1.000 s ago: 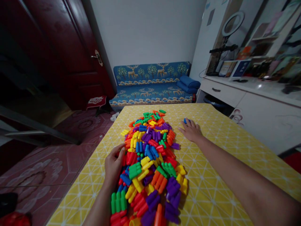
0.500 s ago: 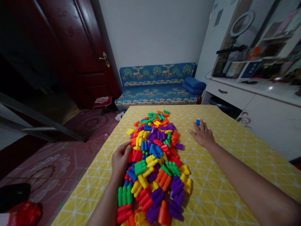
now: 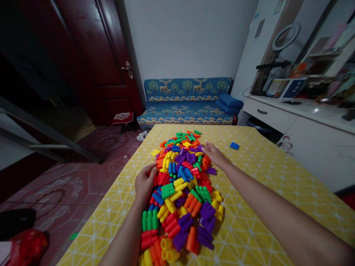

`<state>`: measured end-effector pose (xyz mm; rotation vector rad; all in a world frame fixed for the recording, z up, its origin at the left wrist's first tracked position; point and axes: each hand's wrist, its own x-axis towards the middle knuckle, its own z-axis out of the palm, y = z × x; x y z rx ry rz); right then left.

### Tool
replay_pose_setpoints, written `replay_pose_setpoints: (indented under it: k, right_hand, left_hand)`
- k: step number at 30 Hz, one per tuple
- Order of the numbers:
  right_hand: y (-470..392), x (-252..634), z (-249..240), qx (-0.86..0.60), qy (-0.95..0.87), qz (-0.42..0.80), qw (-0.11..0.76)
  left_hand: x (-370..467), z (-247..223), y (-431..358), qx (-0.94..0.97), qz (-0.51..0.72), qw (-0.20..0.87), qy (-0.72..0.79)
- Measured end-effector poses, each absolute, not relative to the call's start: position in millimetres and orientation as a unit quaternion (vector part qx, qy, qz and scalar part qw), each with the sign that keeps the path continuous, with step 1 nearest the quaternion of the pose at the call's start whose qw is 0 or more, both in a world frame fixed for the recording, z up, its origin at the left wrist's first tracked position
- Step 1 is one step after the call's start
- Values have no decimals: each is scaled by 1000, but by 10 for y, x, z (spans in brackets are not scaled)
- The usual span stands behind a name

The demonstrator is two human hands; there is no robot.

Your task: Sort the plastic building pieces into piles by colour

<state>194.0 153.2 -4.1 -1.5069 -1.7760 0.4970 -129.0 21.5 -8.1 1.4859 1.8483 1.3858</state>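
A long heap of plastic bullet-shaped building blocks (image 3: pixel 181 183) in red, yellow, green, blue, purple and orange lies on the table. My left hand (image 3: pixel 144 181) rests against the heap's left edge beside red blocks, thumb and forefinger apart; its other fingers are partly hidden. Over at the far right side of the heap, my right hand (image 3: pixel 215 154) has its loosely bent fingers at some purple blocks (image 3: pixel 197 148), and I see nothing held in it. A single blue block (image 3: pixel 234 146) lies apart on the cloth, to the right of that hand.
The table has a yellow patterned cloth (image 3: pixel 257 181). Past its far edge stands a blue sofa (image 3: pixel 187 107). A white cabinet (image 3: pixel 277 112) is on the right, a dark red door (image 3: pixel 105 66) at the left. A green piece (image 3: pixel 74 236) lies near the left table edge.
My right hand has let go of the blue block, leaving it on the cloth, and has moved left to the heap. My left hand stays at the heap's left edge.
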Motion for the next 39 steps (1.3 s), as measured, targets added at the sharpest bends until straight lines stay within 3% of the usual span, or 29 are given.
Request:
replay_pose_setpoints:
  k: [12,20,25,29,35,39]
  right_hand:
    - [1377,1661,160,-459,-725,271,437]
    - [1050,1504,398,-405,-795,196,407]
    - [976,1392,473,-370,-813,209,398]
    - [929,1317,535,-393,-813,200,381]
    - [892,1284,504,-472,-826,131,279]
    - [871,1241,423,-476,-804,129,332]
  left_hand:
    - [-1289,-93,226,532,497,185,660]
    - [-1284,-88,212,527,508,199,652]
    - [-1260,-26,188,523,494,192,668]
    - [-1262,-26,183,525,488,191,671]
    - [-1282,-69,197,531,492,191,663]
    - [-1286,-77,204,534,497,192,656]
